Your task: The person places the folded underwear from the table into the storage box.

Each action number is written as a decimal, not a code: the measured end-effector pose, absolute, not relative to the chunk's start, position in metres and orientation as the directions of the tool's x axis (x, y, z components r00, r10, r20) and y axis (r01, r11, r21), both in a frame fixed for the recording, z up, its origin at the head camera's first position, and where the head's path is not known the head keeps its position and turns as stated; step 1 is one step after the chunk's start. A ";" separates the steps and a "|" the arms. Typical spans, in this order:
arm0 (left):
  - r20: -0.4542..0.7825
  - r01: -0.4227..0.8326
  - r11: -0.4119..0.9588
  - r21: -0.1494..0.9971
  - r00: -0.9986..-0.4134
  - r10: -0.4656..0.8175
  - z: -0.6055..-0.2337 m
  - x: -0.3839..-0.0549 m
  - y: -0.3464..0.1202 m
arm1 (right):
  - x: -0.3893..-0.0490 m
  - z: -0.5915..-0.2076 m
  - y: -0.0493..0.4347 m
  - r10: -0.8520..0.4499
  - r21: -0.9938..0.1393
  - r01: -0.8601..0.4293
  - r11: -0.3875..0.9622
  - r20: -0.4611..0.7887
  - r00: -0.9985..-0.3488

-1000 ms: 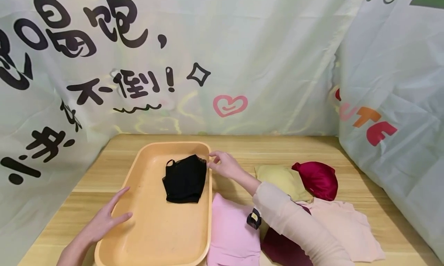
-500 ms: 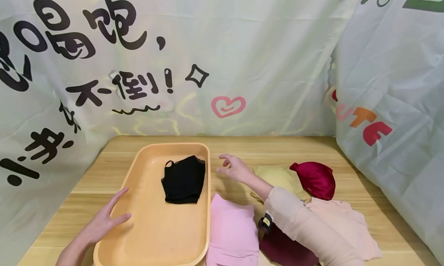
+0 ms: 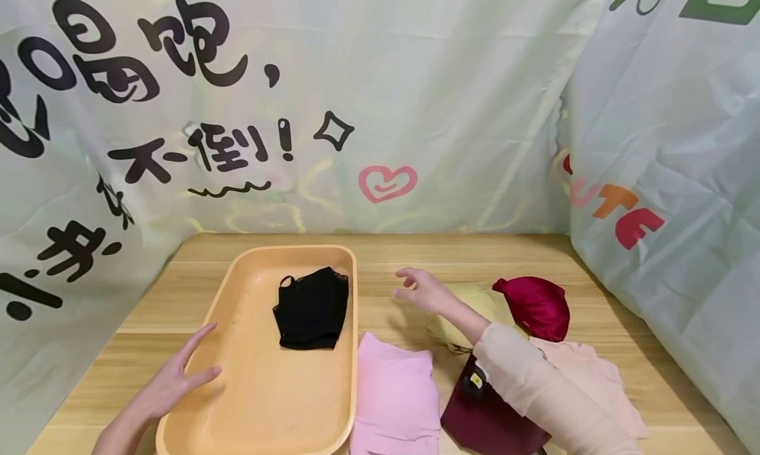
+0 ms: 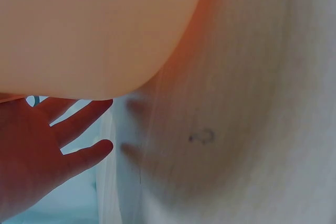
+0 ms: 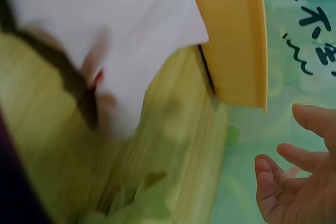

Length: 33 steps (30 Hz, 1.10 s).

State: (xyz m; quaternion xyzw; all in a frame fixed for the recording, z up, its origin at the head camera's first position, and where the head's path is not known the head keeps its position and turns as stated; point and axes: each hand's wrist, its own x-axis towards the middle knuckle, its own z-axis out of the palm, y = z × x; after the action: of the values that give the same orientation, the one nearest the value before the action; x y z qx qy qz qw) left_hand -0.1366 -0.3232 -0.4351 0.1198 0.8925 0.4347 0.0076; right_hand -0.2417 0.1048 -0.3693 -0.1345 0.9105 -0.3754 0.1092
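A folded black garment with a thin strap loop lies flat in the far right part of the orange tray. My left hand is at the tray's left rim, fingers and thumb extended; in the left wrist view, the spread fingers of that hand show past the tray's outer wall. My right hand hovers right of the tray, its fingers loosely bent around nothing. Nearest to it is a yellow garment, partly hidden by my forearm.
Against the tray's right side lies a pink folded garment. Farther right are a shiny crimson garment, a maroon garment and a peach garment, the latter two partly under my sleeve. Printed cloth hangs behind the wooden table.
My right hand has moved rightward from the tray's right rim toward the yellow garment. The left hand and the black garment have stayed in place relative to the tray.
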 end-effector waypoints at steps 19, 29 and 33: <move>0.102 0.218 0.597 0.773 -0.970 0.222 -0.437 -0.136 -0.323 | -0.250 -0.373 0.164 -0.323 -0.703 -0.031 0.711 -0.287 -0.902; 0.080 0.199 0.594 0.779 -0.972 0.222 -0.436 -0.136 -0.323 | -0.257 -0.370 0.184 -0.305 -0.675 -0.021 0.737 -0.306 -0.902; 0.078 0.196 0.595 0.779 -0.973 0.219 -0.436 -0.135 -0.324 | -0.260 -0.367 0.195 -0.362 -0.634 -0.068 0.771 -0.347 -0.865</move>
State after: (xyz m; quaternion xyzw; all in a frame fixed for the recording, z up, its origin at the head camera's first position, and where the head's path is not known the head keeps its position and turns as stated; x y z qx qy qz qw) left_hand -0.1349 -0.3241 -0.4361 0.1164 0.8929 0.4347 0.0132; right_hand -0.2604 0.1949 -0.3666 -0.1176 0.9120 -0.3175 0.2314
